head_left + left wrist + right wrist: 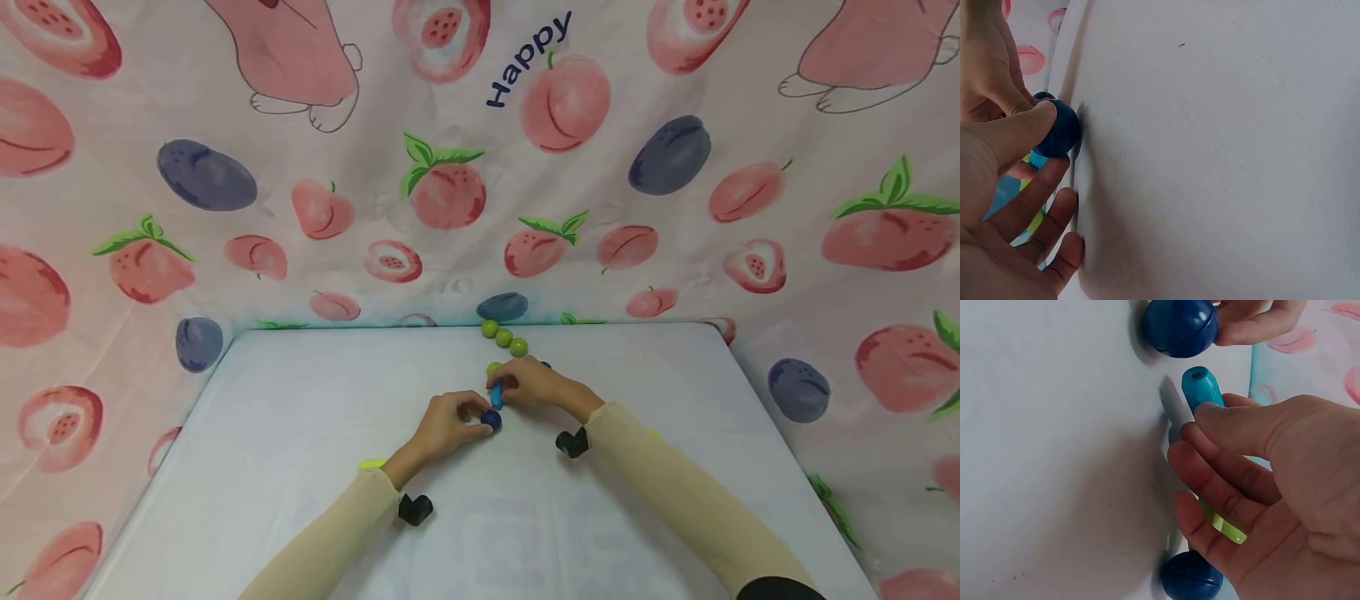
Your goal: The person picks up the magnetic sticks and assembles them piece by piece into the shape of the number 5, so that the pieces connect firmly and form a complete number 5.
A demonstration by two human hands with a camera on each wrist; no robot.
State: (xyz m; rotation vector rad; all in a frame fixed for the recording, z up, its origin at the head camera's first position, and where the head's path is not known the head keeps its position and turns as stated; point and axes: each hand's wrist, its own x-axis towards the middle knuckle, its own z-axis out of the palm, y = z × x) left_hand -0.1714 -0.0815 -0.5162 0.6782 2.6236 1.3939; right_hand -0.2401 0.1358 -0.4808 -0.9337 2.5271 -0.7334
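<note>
My left hand (pixel 444 427) pinches a dark blue ball (pixel 492 420) between thumb and fingers, low over the white tabletop. In the left wrist view the ball (pixel 1060 131) sits at the thumb tip, with the other fingers loosely bent below. My right hand (pixel 534 383) pinches a short light blue rod (pixel 497 395) just behind the ball. The right wrist view shows the rod's end (pixel 1200 381), which has a small hole, pointing toward the ball (pixel 1180 327) with a gap between them. A green ball (pixel 493 367) peeks out beyond the right fingers.
Three green balls (pixel 504 337) form a slanting row at the table's back edge. A second dark blue ball (pixel 1191 576) and a green rod (pixel 1227 530) lie past the right hand. Yellow-green pieces show beside the left sleeve (pixel 372 464) and right sleeve. Fruit-printed cloth surrounds the table (pixel 300 400).
</note>
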